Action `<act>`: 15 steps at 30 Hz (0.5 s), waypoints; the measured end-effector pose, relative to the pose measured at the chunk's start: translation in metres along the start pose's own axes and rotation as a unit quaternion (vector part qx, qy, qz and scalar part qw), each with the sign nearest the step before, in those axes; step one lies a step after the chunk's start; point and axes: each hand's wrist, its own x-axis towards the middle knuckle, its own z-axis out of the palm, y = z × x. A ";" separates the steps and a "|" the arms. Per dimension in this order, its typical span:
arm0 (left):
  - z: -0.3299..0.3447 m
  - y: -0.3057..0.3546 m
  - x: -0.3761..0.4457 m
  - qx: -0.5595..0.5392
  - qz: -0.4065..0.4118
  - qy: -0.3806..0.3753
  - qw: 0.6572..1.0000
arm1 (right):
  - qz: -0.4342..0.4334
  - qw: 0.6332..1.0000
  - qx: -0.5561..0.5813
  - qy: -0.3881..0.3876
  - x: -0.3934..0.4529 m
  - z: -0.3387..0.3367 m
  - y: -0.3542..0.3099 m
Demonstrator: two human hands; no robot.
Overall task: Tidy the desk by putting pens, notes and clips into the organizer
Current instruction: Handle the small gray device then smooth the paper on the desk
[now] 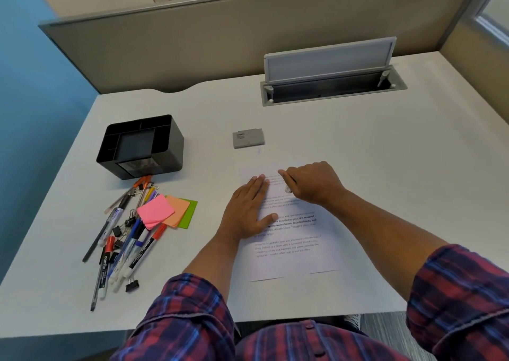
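A black desk organizer (168, 140) with several compartments stands at the left of the white desk. In front of it lies a heap of pens and markers (129, 245) mixed with black binder clips (132, 285). Pink, orange and green sticky notes (165, 212) lie beside the heap. My left hand (248, 212) presses flat on a printed sheet of paper (292, 247) in the middle. At the sheet's top edge my right hand (311, 183) is curled, its forefinger stretched out. It pinches a small pale thing, seemingly a clip (287, 189).
A small grey box (248, 139) lies beyond the paper. An open cable hatch (330, 85) with a raised lid sits at the back right of the desk (385, 195). A beige partition (220, 43) closes off the far side. The desk's front edge is at my waist.
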 end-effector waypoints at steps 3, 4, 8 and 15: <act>0.001 0.001 0.000 0.012 -0.003 -0.002 1.000 | -0.024 1.000 0.004 0.016 -0.020 0.000 -0.011; 0.001 0.001 0.000 0.014 -0.004 -0.002 1.000 | -0.028 0.999 0.007 0.019 -0.026 0.000 -0.015; 0.001 -0.001 0.003 0.019 -0.007 -0.008 1.000 | -0.023 0.999 0.017 0.015 -0.047 -0.003 -0.031; 0.002 -0.002 0.004 0.029 -0.010 -0.012 0.999 | -0.024 0.999 0.033 -0.008 -0.082 -0.008 -0.048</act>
